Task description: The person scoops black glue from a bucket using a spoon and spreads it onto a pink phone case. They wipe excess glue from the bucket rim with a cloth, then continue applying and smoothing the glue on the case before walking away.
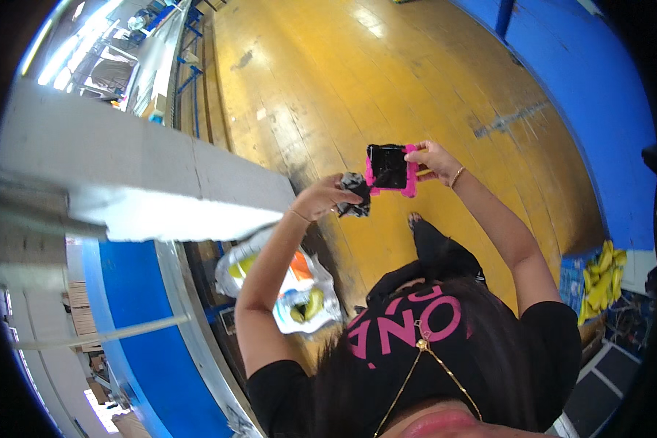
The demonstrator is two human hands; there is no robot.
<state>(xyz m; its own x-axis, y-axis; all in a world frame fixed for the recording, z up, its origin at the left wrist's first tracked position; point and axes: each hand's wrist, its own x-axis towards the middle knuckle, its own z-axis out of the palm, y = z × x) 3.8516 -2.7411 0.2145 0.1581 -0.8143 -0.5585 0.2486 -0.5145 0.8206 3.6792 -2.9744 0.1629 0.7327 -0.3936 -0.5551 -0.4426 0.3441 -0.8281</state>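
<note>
In front of my body, my right hand (pixel 436 162) grips the right edge of a square black object with a bright pink frame (pixel 390 166). Its dark face looks smooth and shiny, but its exact kind is not plain. My left hand (pixel 324 197) is closed on a crumpled grey-and-black cloth (pixel 355 193). The cloth is bunched at the fingertips, right beside the pink frame's left edge; whether the two touch I cannot tell. Both are held up in the air over the floor.
A white plastic bag (pixel 315 292) with yellow-green and orange colours lies below my left forearm. On the left are a pale grey beam (pixel 160 157) and a long blue surface (pixel 142 328). Yellow pieces (pixel 602 281) are heaped at right, near a blue wall (pixel 591 109). The floor (pixel 328 87) is yellow planks.
</note>
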